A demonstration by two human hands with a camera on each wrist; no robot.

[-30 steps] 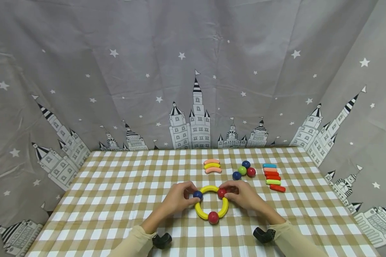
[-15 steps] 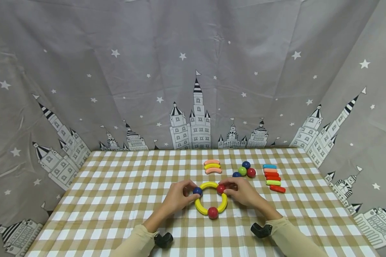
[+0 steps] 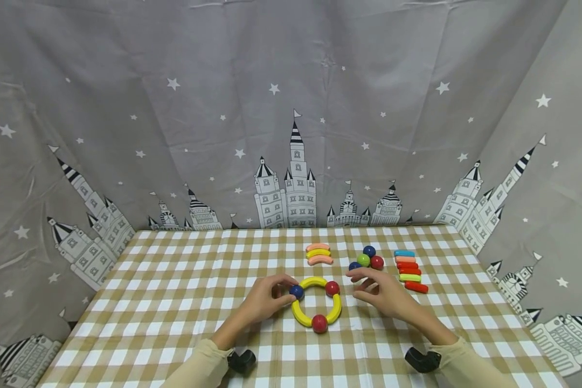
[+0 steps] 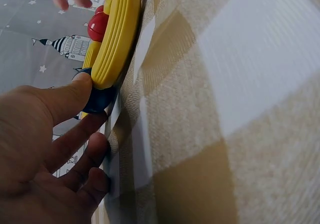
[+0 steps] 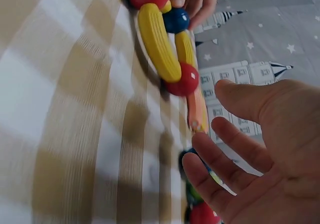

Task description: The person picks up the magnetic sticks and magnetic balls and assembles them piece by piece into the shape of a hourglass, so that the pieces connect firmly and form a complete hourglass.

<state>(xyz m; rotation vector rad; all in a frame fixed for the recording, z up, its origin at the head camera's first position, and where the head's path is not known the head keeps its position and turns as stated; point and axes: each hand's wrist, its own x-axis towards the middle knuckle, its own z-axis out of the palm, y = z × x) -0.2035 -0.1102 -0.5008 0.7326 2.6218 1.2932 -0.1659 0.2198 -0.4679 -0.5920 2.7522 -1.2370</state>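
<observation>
On the checked cloth lies a ring of three yellow curved bars and three balls: a blue ball (image 3: 297,292) at its left, a red ball (image 3: 332,289) at its right and another red ball (image 3: 319,323) at the near side. My left hand (image 3: 265,296) pinches the blue ball between thumb and fingers; the left wrist view shows the thumb against it beside a yellow curved bar (image 4: 118,38). Apart from the ring, on its right, my right hand (image 3: 385,293) holds nothing, its fingers spread and relaxed. In the right wrist view a gap separates that hand from the red ball (image 5: 183,79).
Behind the ring lie three short curved bars (image 3: 318,253), two peach and one yellow. Loose balls, with a green ball (image 3: 363,260) among them, sit just beyond my right hand. Several straight bars (image 3: 408,265) line up at the right. A grey curtain (image 3: 291,64) hangs behind the table.
My right hand has released the red ball and drawn away to the right. The ring has shifted slightly away from me and left. My left hand keeps its pinch on the blue ball.
</observation>
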